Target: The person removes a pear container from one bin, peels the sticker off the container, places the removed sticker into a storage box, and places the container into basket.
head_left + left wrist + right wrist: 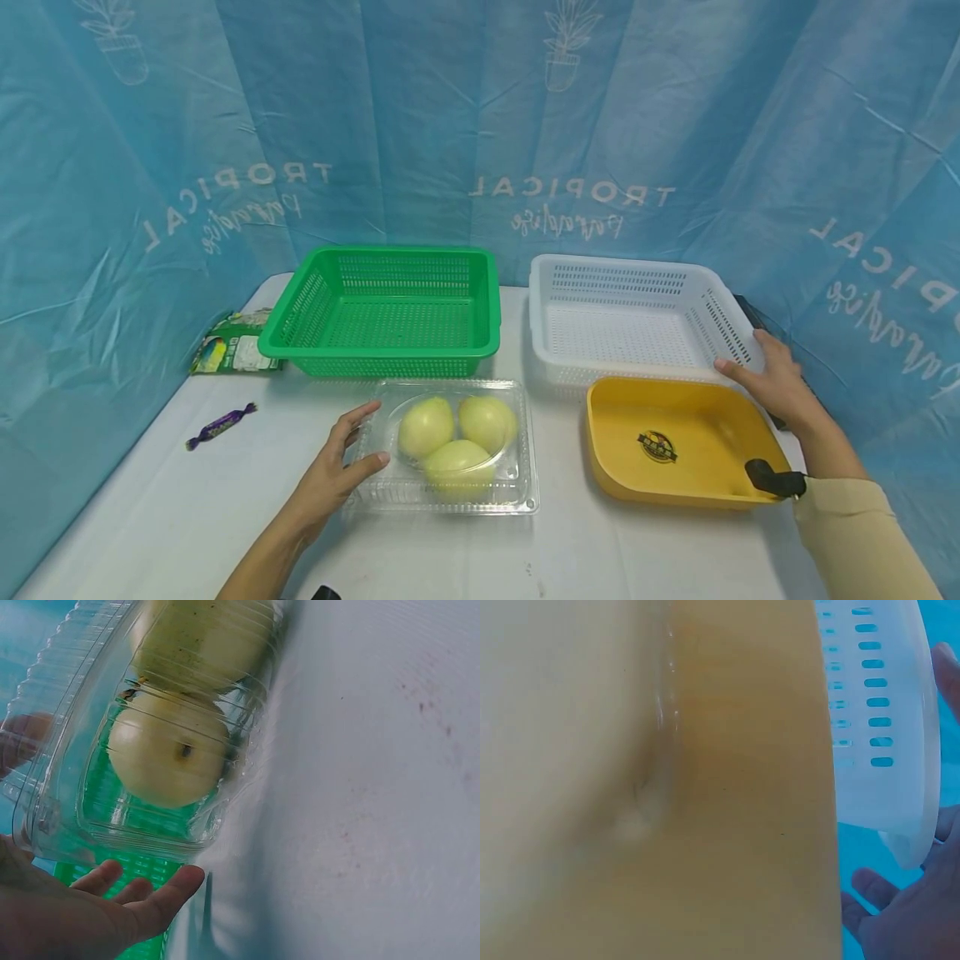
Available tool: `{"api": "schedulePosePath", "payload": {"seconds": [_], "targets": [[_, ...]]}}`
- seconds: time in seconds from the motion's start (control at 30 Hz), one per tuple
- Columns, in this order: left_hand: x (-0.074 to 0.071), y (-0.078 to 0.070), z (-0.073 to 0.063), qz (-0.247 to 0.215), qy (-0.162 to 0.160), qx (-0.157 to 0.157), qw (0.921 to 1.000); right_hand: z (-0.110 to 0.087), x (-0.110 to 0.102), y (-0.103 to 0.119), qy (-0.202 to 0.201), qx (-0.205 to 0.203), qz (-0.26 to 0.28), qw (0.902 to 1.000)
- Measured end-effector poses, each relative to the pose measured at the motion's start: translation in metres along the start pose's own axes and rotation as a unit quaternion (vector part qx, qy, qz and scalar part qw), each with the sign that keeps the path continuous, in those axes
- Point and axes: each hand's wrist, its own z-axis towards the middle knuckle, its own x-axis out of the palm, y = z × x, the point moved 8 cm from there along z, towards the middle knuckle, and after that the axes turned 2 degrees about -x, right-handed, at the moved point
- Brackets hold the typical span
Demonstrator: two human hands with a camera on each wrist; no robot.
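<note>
Tabletop (585, 550) bears 2 baskets (615, 337), 1 box (527, 471) of 3 fruits (426, 428); left hand (337, 467) and right hand (776, 383) spread wide.

The head camera looks forward and down from behind the left hand (333, 471) and right hand (776, 385); the left wrist's, close and tilted sideways, shares with it the clear container (397, 497) and green basket (401, 327) beyond its hand; the right wrist's, very near, shares the yellow tub (690, 429) and white basket (615, 329).
</note>
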Motion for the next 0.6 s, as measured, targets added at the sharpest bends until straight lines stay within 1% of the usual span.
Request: {"api": "schedulePosePath", "payload": {"seconds": [0.13,0.37,0.6], "targets": [[0.0006,0.0001,-0.0002,-0.004,0.002,-0.005,1.0000,0.0011,0.0020,-0.0026,0.006,0.006,0.005,1.0000],[0.0014,0.0002,-0.0003,-0.009,0.004,-0.007,0.9999,0.0030,0.0058,0.0000,0.002,-0.011,0.019,0.9998],[0.0025,0.0007,-0.0001,-0.036,0.012,-0.004,0.9993,0.0037,0.0075,-0.0009,0.007,-0.011,0.025,0.9996]]}}
